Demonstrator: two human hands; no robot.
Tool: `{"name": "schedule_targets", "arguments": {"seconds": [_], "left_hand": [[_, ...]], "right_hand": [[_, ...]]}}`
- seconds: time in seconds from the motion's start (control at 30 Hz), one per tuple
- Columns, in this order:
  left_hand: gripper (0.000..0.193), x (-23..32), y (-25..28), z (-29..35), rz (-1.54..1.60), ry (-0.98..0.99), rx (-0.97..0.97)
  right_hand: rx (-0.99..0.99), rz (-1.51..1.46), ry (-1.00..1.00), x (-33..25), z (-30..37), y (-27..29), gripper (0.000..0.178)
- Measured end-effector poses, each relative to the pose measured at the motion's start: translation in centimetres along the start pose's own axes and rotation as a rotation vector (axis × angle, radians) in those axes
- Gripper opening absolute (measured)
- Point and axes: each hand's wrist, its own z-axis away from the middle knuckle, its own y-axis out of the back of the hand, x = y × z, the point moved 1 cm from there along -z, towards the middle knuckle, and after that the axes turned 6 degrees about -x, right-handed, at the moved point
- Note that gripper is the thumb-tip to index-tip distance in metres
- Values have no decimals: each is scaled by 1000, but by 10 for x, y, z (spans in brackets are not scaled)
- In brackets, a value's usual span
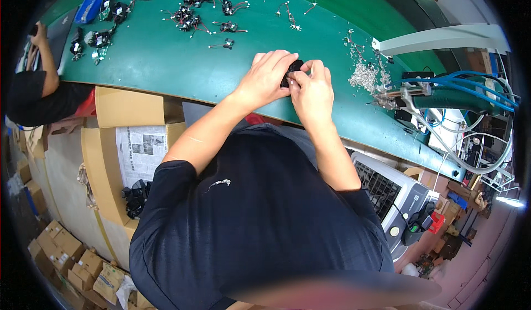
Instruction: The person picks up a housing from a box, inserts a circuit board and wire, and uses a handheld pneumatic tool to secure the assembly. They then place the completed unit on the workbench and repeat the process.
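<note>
Above the near edge of a green worktable [149, 61], my two hands meet around a small black part [293, 71]. My left hand [266, 77] is closed on its left side, with the fingers over its top. On the other side my right hand [311, 88] pinches at the same part with thumb and fingertips. The fingers cover most of it, so its exact kind does not show. Farther back lies a heap of small black components with red and black wires [187, 17]. One wired component [223, 44] lies apart, nearer my left hand.
Small silvery pieces [364, 76] are piled right of my hands, beside a clamp-like fixture with blue hoses [415, 91]. A blue tray [89, 8] and bagged black parts [99, 37] lie left. An open cardboard box [105, 171] stands below the table; a co-worker [36, 88] sits far left.
</note>
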Motion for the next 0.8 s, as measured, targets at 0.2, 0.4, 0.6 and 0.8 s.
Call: {"name": "schedule_targets", "arguments": {"seconds": [0.2, 0.4, 0.6, 0.8], "left_hand": [[83, -1, 1, -6, 10, -43, -15], [83, -5, -2, -6, 37, -85, 13], [82, -8, -3, -7, 48, -89, 25], [83, -3, 3, -7, 11, 5, -41]], "right_hand": [[-44, 47, -27, 8, -1, 3, 9], [-108, 40, -1, 8, -5, 4, 7], [-208, 47, 19, 9, -8, 10, 8], [106, -104, 190, 24, -20, 70, 33]]}}
